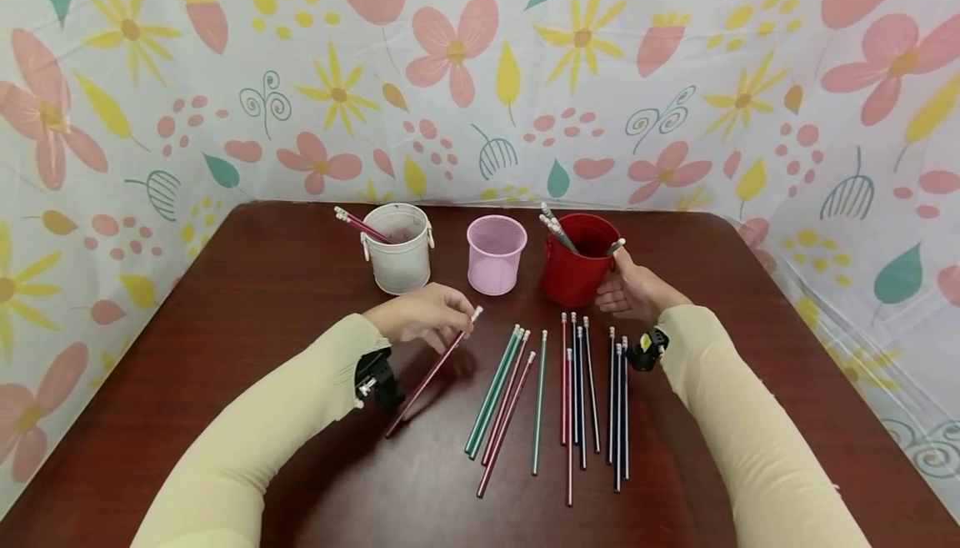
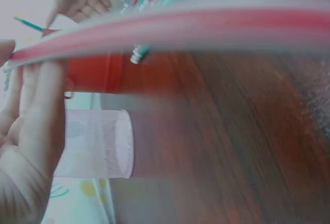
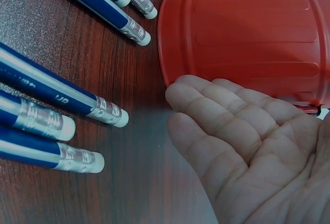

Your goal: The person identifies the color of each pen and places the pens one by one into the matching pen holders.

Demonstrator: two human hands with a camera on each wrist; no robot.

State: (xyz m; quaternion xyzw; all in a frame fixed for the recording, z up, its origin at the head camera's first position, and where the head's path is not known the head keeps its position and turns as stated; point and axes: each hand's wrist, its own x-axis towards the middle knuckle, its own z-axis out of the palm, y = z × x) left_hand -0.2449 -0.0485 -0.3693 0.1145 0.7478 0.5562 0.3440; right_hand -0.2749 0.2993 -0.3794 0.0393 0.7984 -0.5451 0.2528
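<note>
Pinching a red pencil [image 1: 429,381] near its eraser end between thumb and fingers, the left hand [image 1: 423,314] is held over the middle of the desk [image 1: 292,256]; the pencil's lower end is pointed toward the near left corner, and whether the desk is touched by it cannot be told. The right hand [image 1: 633,288], palm turned up and fingers extended apart from any grip, is placed at the side of a red bucket [image 1: 572,277] that faces the right edge. Beside its thumb, a dark pencil [image 1: 617,245] is leaned over the bucket's rim, and more pencils [image 1: 558,231] are held in the bucket on its left side. Between the hands, toward the near edge, green pencils [image 1: 492,391], red pencils and blue pencils [image 1: 618,419] are laid with their erasers toward the far edge. Farther out, along the far edge, a pink mesh cup [image 1: 495,271] is set between the red bucket and a white bucket [image 1: 401,268], in which red pencils are leaned toward the far left corner. Beyond the far edge, a floral cloth [image 1: 450,131] is hung.
</note>
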